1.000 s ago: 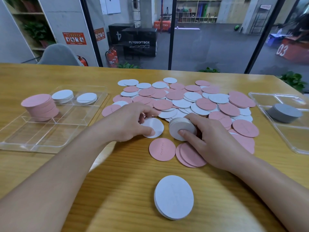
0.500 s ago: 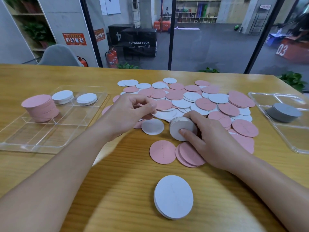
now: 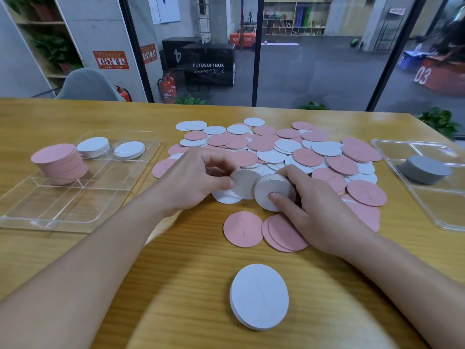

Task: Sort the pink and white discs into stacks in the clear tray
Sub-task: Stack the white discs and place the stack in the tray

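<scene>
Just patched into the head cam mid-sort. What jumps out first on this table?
The big loose spread of pink and white discs across the table's middle, with both hands at its near edge: the right hand grips a white stack while the left hand pinches a single white disc beside it. At the left, the clear tray holds a tall pink stack and two low white stacks.

Gym-side office: plyo box (image 3: 210, 64) (labelled PLYOSOFTBOX), fire extinguishers (image 3: 168, 87).
</scene>
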Tool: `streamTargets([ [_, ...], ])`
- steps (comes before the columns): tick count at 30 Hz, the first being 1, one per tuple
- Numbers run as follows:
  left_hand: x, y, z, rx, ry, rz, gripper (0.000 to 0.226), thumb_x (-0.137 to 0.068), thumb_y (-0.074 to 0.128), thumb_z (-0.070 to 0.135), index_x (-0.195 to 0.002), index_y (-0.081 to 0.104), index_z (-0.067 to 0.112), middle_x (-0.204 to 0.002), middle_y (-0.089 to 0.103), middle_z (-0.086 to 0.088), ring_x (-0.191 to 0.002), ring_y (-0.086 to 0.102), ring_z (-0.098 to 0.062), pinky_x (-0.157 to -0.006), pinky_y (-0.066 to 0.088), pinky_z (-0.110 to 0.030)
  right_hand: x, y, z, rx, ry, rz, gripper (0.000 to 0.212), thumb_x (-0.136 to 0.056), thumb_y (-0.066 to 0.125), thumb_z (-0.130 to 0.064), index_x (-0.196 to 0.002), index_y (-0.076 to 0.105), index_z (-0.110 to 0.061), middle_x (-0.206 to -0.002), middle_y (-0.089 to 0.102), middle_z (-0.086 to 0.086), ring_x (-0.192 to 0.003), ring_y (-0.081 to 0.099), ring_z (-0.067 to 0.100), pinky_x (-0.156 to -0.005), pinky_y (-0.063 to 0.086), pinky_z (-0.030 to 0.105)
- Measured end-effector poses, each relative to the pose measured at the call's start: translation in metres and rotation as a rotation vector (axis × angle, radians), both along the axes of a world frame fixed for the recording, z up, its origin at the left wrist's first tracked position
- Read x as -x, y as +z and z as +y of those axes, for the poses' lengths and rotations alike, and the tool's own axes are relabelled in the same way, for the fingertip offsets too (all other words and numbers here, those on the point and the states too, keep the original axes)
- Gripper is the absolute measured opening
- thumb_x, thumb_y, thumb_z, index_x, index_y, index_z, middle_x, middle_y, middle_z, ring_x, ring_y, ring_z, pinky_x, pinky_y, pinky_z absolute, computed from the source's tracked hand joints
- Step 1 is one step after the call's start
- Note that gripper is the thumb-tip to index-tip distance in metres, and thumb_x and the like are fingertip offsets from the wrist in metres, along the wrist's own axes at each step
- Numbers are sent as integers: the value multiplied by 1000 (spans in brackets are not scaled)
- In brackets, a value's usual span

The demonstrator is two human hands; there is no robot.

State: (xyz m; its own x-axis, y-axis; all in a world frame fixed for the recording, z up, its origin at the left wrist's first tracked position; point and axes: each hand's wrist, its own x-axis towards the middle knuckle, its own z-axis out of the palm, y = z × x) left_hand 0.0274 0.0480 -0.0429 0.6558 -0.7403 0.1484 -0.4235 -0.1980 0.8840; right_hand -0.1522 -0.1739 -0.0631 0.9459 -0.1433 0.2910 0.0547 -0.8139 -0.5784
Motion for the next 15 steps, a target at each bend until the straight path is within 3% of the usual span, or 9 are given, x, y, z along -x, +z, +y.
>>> streamTargets([
  [2,3,0,-2,-25,-66,-12,19,-95,81,-2,-106,85,14,-108,84,-2,-106,79,-22,-95,63,-35,0,-1,0,-4,-4,-2,19,-108,61,-42,-119,47,-37,-97,64,-20,-92,59,2,-69,43,20],
  [8,16,-3,-10,-32,-213,10,25,-102,74,-1,-119,84,14,-114,85,-1,-114,79,-21,-107,60,-39,0,-1,0,58,33,3,23,-108,61,-41,-129,51,-38,-100,64,-21,-96,58,1,-74,44,19],
  [10,17,-3,-11,-54,-186,-36,25,-102,76,2,-119,84,19,-112,85,5,-112,80,-15,-105,60,-34,-1,-1,0,66,39,-5,17,-108,61,-42,-122,55,-34,-96,64,-19,-92,58,3,-73,44,22],
  [13,11,1,-7,-142,4,-265,18,-99,82,15,-107,85,31,-101,82,19,-100,75,0,-89,58,-19,-2,-1,-1,50,33,-6,13,-107,61,-43,-113,55,-33,-93,65,-16,-88,58,7,-73,46,28],
  [15,3,4,0,-234,129,-370,11,-96,85,28,-101,82,37,-98,77,21,-95,71,0,-83,57,-23,-2,-2,-1,47,30,-3,13,-107,61,-44,-111,55,-34,-92,65,-16,-87,58,6,-71,46,28],
])
